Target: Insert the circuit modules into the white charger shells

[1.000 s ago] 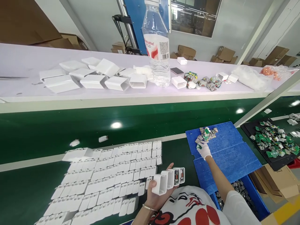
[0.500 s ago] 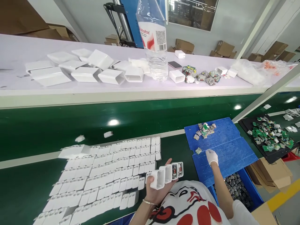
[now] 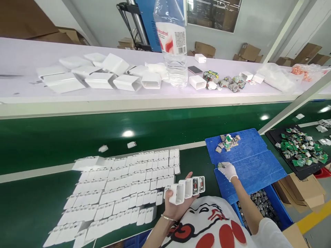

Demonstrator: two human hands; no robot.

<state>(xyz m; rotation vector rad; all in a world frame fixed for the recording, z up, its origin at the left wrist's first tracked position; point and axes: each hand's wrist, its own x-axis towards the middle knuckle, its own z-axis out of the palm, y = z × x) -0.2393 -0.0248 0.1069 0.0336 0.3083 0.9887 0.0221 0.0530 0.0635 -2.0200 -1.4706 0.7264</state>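
My left hand, bare with a bracelet at the wrist, grips a row of several white plastic housings with their open ends facing up. The two at the right end have circuit boards inside; the larger ones nearer my thumb look hollow. My right hand, in a white glove, is over the blue sheet with its fingers closed on a small circuit board, partly hidden by the fingertips. Just beyond it lies a pile of boards. Rows of white housings stand left of my left hand.
A blue bin of dark parts is under the sheet. A black tray heaped with green boards lies at the right. On the raised shelf stand a water bottle and loose white housings. A slanting post rises at the right.
My right hand has moved left across the blue sheet to the single circuit board and closed on it. My left hand still holds the housings; the view has shifted slightly.
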